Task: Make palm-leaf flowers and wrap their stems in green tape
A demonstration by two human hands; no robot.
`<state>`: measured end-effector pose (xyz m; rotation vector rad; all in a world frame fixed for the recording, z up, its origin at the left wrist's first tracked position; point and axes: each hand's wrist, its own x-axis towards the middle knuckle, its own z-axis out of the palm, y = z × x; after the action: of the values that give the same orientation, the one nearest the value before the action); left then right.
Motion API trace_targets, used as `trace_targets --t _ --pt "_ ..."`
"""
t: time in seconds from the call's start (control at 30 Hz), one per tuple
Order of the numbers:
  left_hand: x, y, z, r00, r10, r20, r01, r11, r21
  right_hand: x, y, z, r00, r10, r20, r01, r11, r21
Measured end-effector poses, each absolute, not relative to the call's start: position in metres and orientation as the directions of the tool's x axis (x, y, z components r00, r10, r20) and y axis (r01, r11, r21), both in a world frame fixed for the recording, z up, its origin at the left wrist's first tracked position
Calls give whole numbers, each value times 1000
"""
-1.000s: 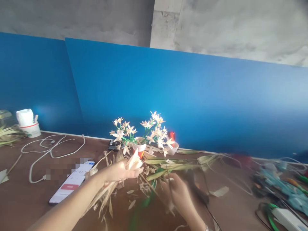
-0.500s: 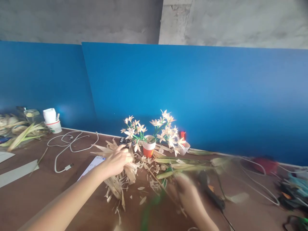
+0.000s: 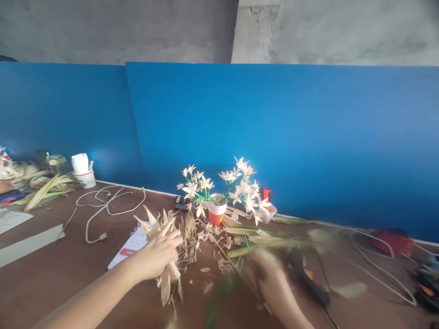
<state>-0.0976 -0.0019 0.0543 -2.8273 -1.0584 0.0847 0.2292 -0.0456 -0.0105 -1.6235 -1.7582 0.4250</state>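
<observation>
My left hand (image 3: 159,251) is closed on a bunch of dried corn husks (image 3: 168,278), whose pale, frayed ends stick out above and below the fingers. My right hand (image 3: 269,269) is smeared by motion in front of the scraps; it looks closed, but what it grips I cannot make out. A blurred green strip (image 3: 221,297) shows just left of it. Behind both hands stands an orange and white paper cup (image 3: 216,214) with pale husk flowers (image 3: 243,189) on green stems. Small husk scraps (image 3: 206,269) lie between the hands.
A lit phone (image 3: 126,251) lies beside my left wrist. Green husk strips (image 3: 264,240) and a black-handled tool with a cord (image 3: 308,278) lie at right. White cables (image 3: 103,205), a white cup (image 3: 84,178) and more husks (image 3: 48,185) are at left. A blue partition (image 3: 219,123) rises behind.
My left hand has drawn the husk bunch left and a little towards me, over the phone's edge. The view has shifted slightly. My right hand stays in about the same place, still blurred.
</observation>
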Motion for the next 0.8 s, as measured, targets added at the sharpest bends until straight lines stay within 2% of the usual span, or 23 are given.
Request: trace_targets --t 0.13,0.33,0.5,0.63,0.8 --pt "-104 12 39 781 624 -1 603 -755 -257 227 -46 -11 19 963 271 764 161 -624" --pt "-118 46 31 859 504 87 499 -788 -360 227 -46 -11 12 963 268 799 152 -582" --pt "-123 59 39 888 444 118 457 -828 -324 229 -44 -14 3 963 268 803 157 -575" --pt "-107 70 44 907 420 29 411 -869 -275 227 -43 -14 -4 962 273 802 167 -574" --pt "-95 89 37 928 361 -91 321 -899 -297 230 -45 -18 -5 957 291 799 178 -575"
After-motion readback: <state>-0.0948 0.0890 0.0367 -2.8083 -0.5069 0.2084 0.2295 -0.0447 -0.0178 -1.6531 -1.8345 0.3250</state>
